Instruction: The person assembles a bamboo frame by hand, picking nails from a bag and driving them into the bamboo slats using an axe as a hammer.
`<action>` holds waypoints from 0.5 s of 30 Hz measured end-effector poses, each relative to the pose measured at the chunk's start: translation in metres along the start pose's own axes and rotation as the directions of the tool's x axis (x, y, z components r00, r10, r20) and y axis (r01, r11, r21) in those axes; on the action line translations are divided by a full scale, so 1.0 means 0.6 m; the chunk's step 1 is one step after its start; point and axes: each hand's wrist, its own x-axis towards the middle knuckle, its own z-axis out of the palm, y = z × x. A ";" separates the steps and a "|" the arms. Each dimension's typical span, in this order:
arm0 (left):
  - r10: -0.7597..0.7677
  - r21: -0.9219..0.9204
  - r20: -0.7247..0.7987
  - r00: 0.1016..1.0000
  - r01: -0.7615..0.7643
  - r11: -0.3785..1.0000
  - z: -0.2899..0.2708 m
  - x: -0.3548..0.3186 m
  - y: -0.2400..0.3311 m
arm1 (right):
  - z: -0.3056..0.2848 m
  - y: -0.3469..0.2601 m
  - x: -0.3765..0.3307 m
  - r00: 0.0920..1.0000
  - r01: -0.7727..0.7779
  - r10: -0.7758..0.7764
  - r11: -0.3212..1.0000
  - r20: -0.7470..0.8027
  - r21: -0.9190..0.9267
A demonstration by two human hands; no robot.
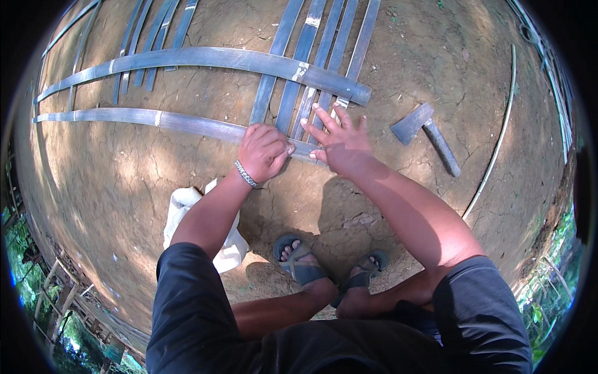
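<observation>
Two long, wide split-bamboo slats run side to side on the ground: a near slat [187, 124] and a far slat [212, 57]. Several narrower bamboo strips [304, 47] cross them near their right ends. My left hand [265, 151], with a chain bracelet at its wrist, is closed on the near slat just left of the crossing strips. Fingers spread, my right hand [342, 142] rests at that slat's right end, its fingertips over the lower ends of the strips. The palm hides part of the slat end.
Right of my hands lies a hatchet [412, 124] with a dark handle [442, 148]. A thin pole [500, 140] lies farther right. More bamboo strips [165, 28] cross at the upper left. A white sack [233, 246] sits beside my left forearm, near my sandalled feet [304, 265].
</observation>
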 end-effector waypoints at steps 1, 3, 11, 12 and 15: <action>-0.008 -0.002 -0.011 1.000 0.008 1.000 0.003 -0.003 0.001 | 0.001 -0.001 -0.001 1.000 -0.001 0.001 1.000 -0.008 0.010; -0.026 -0.002 -0.036 0.999 0.026 1.000 0.007 -0.009 0.003 | 0.000 -0.002 -0.002 1.000 0.002 -0.002 1.000 -0.028 0.025; -0.086 -0.015 -0.115 0.990 0.085 0.996 0.025 -0.023 0.017 | 0.021 0.001 -0.003 0.992 0.021 -0.009 0.995 -0.128 0.092; -0.096 -0.015 -0.130 0.987 0.095 0.995 0.028 -0.023 0.019 | 0.021 0.001 -0.003 0.989 0.028 -0.014 0.995 -0.147 0.097; -0.152 -0.009 -0.180 0.972 0.152 0.988 0.042 -0.031 0.033 | 0.024 0.000 -0.005 0.983 0.029 -0.010 0.994 -0.181 0.104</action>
